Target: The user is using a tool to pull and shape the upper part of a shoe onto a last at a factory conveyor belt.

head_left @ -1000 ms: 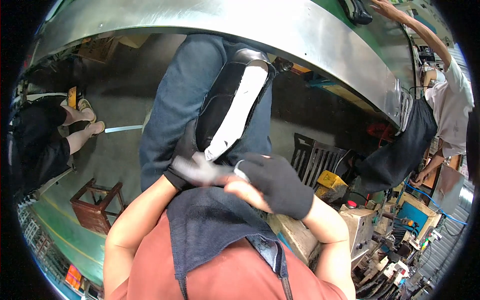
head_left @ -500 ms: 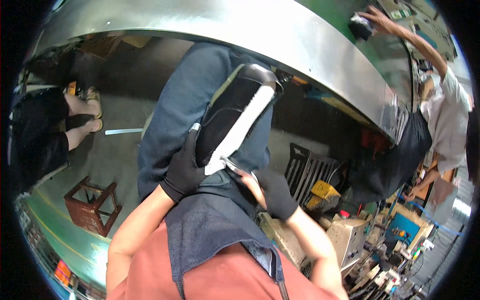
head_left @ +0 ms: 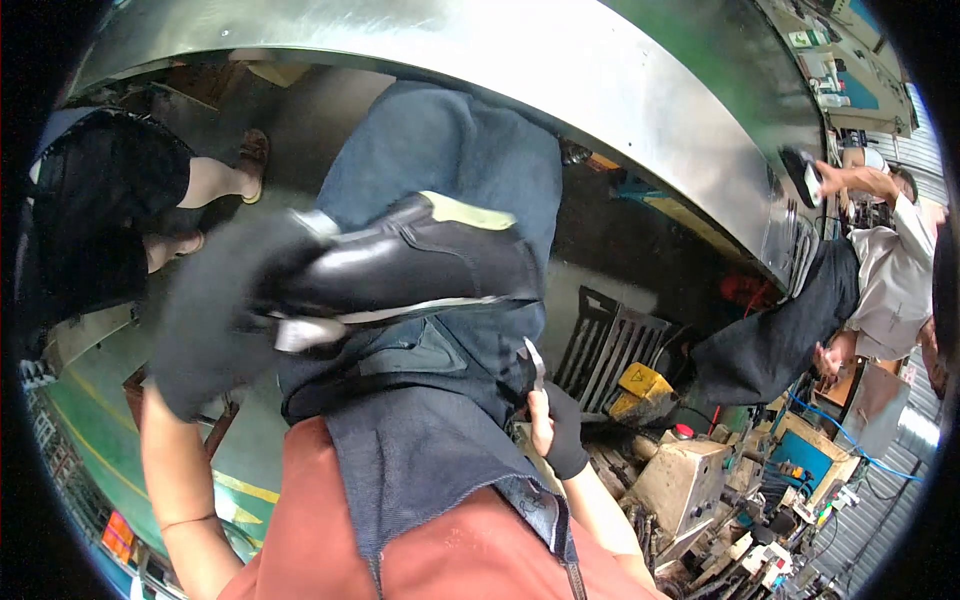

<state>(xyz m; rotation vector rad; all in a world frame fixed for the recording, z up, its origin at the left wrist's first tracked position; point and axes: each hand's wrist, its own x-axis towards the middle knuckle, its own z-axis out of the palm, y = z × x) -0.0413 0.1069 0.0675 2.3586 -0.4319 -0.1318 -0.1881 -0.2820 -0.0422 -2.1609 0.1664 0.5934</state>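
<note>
Apron (head_left: 420, 470), dark denim, is hanging nearest the camera over a rust-red shirt, w/ both forearms coming up past it. Right hand (head_left: 553, 428), in a dark fingerless glove, is sitting low at the right of the lap; its grip is closing round a small metal blade (head_left: 535, 365) that is pointing up and a bit left, tip just short of the shoe. Left hand (head_left: 215, 320), in a dark full glove and blurred, is wrapping round the heel end of a black leather shoe (head_left: 410, 265), grip closed on it, holding it up across the knees, above the jeans (head_left: 450, 150). Shoe is lying on its side, toe toward the right, pale sole edge along the bottom, a pale yellowish lining or insole showing at the top.

Progress, as a judgement: upper and sole are looking already joined, so the shoe seems mostly built; the blade isn't touching it yet, so any trimming or cleaning along the sole edge appears still to come. Can't tell how much of the edge is already done, too blurred.

Farther out, a curved steel bench (head_left: 600, 80) is running across the top. Far right, another person in a white shirt (head_left: 890, 270) is reaching onto it. Machines and clutter are filling the right floor area.
</note>
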